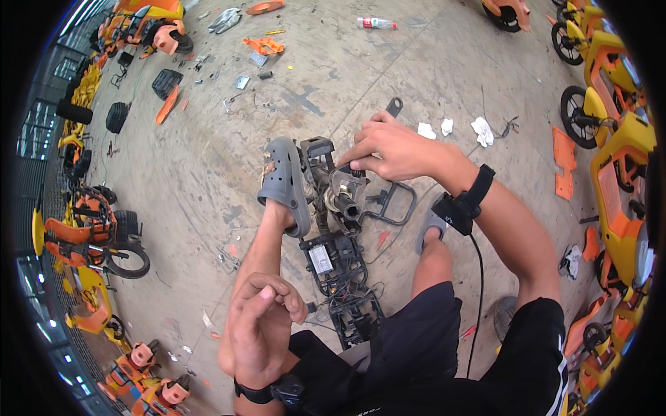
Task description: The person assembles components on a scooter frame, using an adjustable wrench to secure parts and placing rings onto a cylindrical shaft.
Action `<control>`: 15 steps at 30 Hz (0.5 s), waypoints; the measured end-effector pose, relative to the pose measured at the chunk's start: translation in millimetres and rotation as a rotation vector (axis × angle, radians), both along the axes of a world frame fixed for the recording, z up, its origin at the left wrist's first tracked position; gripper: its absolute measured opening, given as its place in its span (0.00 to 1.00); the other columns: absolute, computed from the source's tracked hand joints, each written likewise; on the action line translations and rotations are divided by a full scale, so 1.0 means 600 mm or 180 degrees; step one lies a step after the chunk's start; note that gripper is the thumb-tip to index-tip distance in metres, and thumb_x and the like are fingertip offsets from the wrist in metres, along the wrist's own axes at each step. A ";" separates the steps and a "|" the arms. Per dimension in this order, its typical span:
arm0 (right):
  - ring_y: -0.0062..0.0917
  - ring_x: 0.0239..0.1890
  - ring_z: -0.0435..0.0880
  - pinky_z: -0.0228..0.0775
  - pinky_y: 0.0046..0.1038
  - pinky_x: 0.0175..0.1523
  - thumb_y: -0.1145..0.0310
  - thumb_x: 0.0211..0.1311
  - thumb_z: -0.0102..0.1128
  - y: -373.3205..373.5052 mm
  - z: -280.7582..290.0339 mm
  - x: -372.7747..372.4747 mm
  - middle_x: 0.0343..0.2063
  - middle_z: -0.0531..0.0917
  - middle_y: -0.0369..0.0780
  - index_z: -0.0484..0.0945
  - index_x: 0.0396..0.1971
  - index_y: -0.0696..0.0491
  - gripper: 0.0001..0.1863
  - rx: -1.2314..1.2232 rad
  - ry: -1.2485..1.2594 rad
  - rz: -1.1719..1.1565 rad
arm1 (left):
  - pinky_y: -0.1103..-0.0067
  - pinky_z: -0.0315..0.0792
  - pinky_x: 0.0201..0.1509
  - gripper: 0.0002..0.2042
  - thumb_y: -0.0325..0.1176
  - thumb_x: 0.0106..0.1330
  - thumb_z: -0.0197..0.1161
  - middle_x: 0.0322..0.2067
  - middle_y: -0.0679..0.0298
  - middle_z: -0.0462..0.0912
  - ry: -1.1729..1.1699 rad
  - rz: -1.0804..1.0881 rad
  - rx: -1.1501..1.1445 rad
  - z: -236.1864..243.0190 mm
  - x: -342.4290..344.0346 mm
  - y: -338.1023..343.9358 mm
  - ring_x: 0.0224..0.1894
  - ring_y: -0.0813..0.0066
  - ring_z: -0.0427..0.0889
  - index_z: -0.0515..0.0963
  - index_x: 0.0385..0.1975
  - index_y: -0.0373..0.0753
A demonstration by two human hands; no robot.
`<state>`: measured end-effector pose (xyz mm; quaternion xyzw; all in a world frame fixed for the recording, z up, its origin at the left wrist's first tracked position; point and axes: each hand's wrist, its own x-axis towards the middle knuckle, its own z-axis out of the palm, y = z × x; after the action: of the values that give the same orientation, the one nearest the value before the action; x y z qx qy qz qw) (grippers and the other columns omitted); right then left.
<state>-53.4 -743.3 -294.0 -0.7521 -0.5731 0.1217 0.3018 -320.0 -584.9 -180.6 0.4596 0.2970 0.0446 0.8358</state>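
Scuffed grey concrete floor, marked by dark stains and a thin seam running toward 1 o'clock, spreads beneath pale, diffuse light in a large indoor hall. Bright-paned windows break a dark wall at 9 o'clock, while yellow-and-orange two-wheelers line the 3 o'clock side.

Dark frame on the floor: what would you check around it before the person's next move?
1. Left hand free: ok; loosely curled, nothing seen in it.
2. Right hand at the dark frame: ok; index finger extended toward it, contact cannot tell.
3. Dark tool beyond that hand gripped: cannot tell; the hand hides the rest.
4. Black cable clear of the frame: ok; it hangs to the right.
5. Floor free of litter: not ok; white scraps lie there.
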 end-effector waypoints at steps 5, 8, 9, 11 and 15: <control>0.29 0.40 0.75 0.54 0.35 0.55 0.63 0.65 0.53 -0.005 -0.014 -0.017 0.29 0.81 0.38 0.83 0.45 0.45 0.13 -0.0366 0.0431 -0.0146 | 0.76 0.66 0.33 0.08 0.31 0.67 0.52 0.24 0.56 0.75 0.0004 -0.0062 -0.0242 -0.001 0.001 0.001 0.27 0.69 0.72 0.72 0.33 0.31; 0.30 0.40 0.76 0.55 0.34 0.53 0.63 0.65 0.53 -0.024 -0.020 -0.039 0.30 0.81 0.38 0.82 0.46 0.47 0.13 -0.0389 0.0402 -0.0446 | 0.76 0.67 0.34 0.08 0.31 0.67 0.52 0.25 0.56 0.76 -0.0009 -0.0098 -0.0250 0.002 0.001 0.001 0.28 0.70 0.73 0.73 0.34 0.31; 0.31 0.38 0.77 0.58 0.33 0.50 0.63 0.65 0.54 -0.030 -0.029 -0.044 0.28 0.81 0.39 0.82 0.46 0.48 0.14 -0.0192 0.0413 -0.0550 | 0.77 0.67 0.35 0.08 0.32 0.67 0.52 0.26 0.57 0.76 0.0001 -0.0153 -0.0220 0.000 0.001 0.000 0.28 0.70 0.73 0.73 0.34 0.31; 0.36 0.31 0.78 0.66 0.33 0.40 0.65 0.63 0.57 -0.037 -0.026 -0.057 0.27 0.81 0.42 0.80 0.47 0.53 0.15 -0.0014 0.0590 -0.0693 | 0.77 0.67 0.35 0.08 0.32 0.67 0.52 0.26 0.57 0.76 -0.0001 -0.0182 -0.0218 -0.004 0.002 0.001 0.28 0.71 0.73 0.73 0.34 0.32; 0.40 0.35 0.81 0.71 0.31 0.42 0.67 0.63 0.57 -0.037 -0.045 -0.125 0.34 0.83 0.48 0.80 0.46 0.56 0.14 0.0284 0.1595 -0.1446 | 0.78 0.67 0.36 0.08 0.31 0.68 0.52 0.27 0.58 0.76 -0.0014 -0.0264 -0.0294 0.003 -0.005 0.002 0.30 0.72 0.74 0.73 0.35 0.32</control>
<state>-128.3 -765.7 -321.0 -0.7933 -0.3038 0.2072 0.4852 -322.9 -583.7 -179.0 0.4324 0.2777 -0.0028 0.8579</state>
